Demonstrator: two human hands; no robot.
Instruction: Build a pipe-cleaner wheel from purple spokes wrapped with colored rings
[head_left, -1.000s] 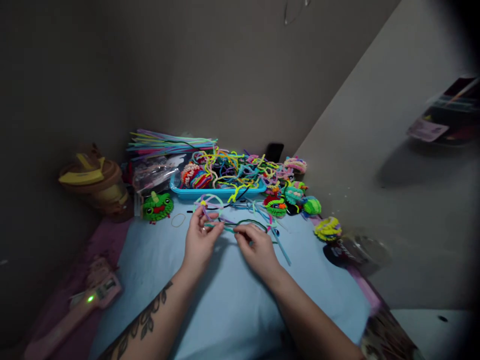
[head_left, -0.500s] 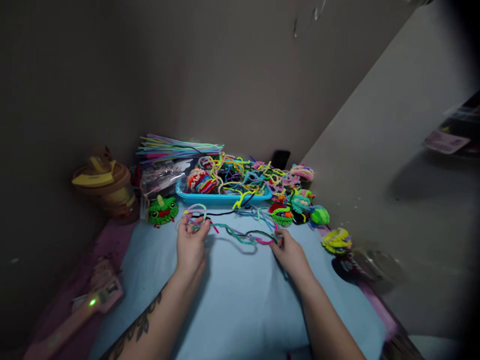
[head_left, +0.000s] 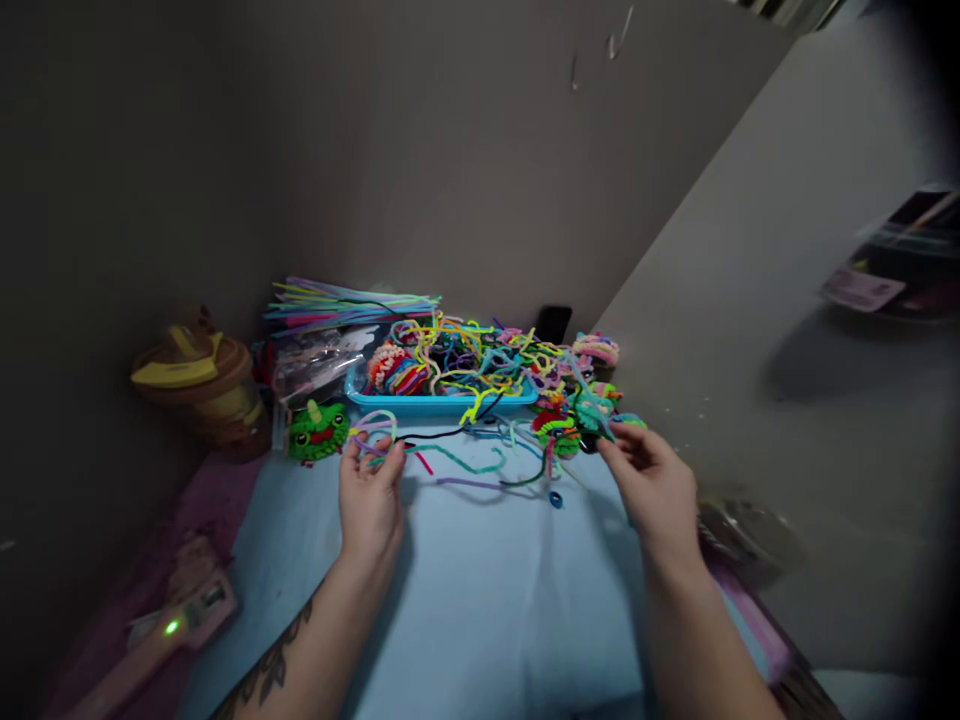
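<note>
My left hand [head_left: 370,505] is closed in a pinch on several fuzzy pipe cleaners [head_left: 384,416], mint and purple among them, which loop above the fingers. A teal pipe cleaner [head_left: 469,464] trails from there toward the middle. Off to the right, my right hand [head_left: 654,490] pinches a light-blue pipe cleaner [head_left: 583,380] whose length rises up and left from the fingertips. Between the hands, a purple pipe cleaner [head_left: 469,484], a short pink piece [head_left: 424,463] and a small dark blue ring-like piece [head_left: 556,499] show above or on the blue cloth [head_left: 480,590].
Behind the hands, a light-blue tray [head_left: 442,405] holds tangled pipe cleaners. A green fuzzy figure [head_left: 319,432] sits left, more figures [head_left: 559,438] right. A lidded cup [head_left: 202,380], a bundle of straight pipe cleaners [head_left: 352,305] and a pink glue gun [head_left: 187,625] lie around.
My right hand has moved right and upward, away from the left, drawing out a light-blue pipe cleaner. The strands stretched between the hands now hang apart. My left hand keeps its pinch.
</note>
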